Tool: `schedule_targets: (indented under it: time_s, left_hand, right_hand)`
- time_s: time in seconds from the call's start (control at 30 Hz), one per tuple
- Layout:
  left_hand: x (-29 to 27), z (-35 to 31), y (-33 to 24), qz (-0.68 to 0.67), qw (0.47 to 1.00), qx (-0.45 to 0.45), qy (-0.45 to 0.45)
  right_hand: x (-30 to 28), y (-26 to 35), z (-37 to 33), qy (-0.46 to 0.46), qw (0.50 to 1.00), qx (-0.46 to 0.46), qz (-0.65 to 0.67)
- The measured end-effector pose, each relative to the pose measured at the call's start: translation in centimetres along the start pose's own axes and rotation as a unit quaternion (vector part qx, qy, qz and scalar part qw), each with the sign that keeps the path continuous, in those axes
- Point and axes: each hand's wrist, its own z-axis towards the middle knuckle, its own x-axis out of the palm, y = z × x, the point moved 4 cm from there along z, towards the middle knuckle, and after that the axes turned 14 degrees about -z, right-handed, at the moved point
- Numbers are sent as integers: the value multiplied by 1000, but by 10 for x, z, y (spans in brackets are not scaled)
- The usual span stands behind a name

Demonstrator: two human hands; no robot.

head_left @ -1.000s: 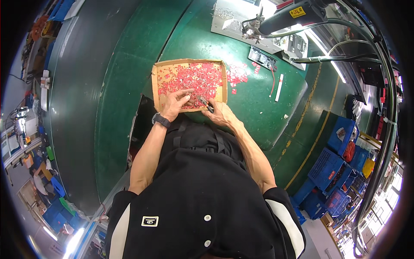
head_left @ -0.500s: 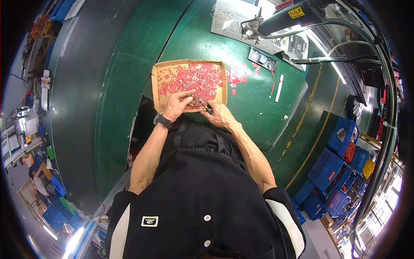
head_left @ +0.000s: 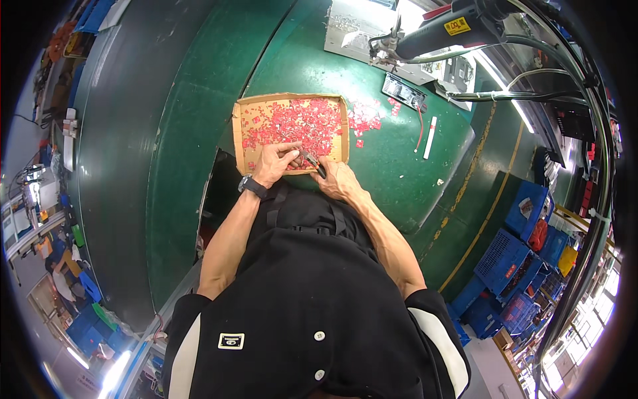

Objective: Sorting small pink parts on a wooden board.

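Many red bits [head_left: 292, 123] in box [head_left: 237, 118] – strays [head_left: 364, 120] nr rt hand [head_left: 337, 181]

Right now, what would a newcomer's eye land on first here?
A shallow cardboard tray full of small red pieces sits on the green table. Both hands meet at its near edge: the left hand among the pieces, the right hand holding a dark tool. More red pieces lie spilled to the tray's right.
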Motion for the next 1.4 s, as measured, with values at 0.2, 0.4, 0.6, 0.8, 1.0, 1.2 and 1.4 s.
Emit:
schedule_targets:
  time_s: [0.2, 0.4, 0.6, 0.8, 1.0, 1.2, 1.4]
  left_hand:
    - [2, 4, 5, 83, 989, -48, -117]
    - [-17, 8, 16, -215, 972, -47, -81]
    - [-18, 8, 18, -558, 820, -89, 91]
    - [23, 5, -18, -564, 813, -136, 47]
    - [32, 19, -14, -551, 821, -130, 68]
    - [98, 70, -19, -431, 886, -136, 101]
    - [96, 79, -25, -281, 957, -59, 36]
  right_hand:
    - [3, -7, 5, -110, 987, 45, -111]
    - [-1, -27, 5, -77, 985, 73, -136]
    - [9, -28, -7, 66, 991, 92, -76]
    - [9, -31, -13, 101, 990, 95, -41]
    - [7, -30, -16, 92, 991, 91, -37]
    - [15, -30, -19, 106, 990, 79, -45]
    - [18, -27, -22, 82, 993, 78, -30]
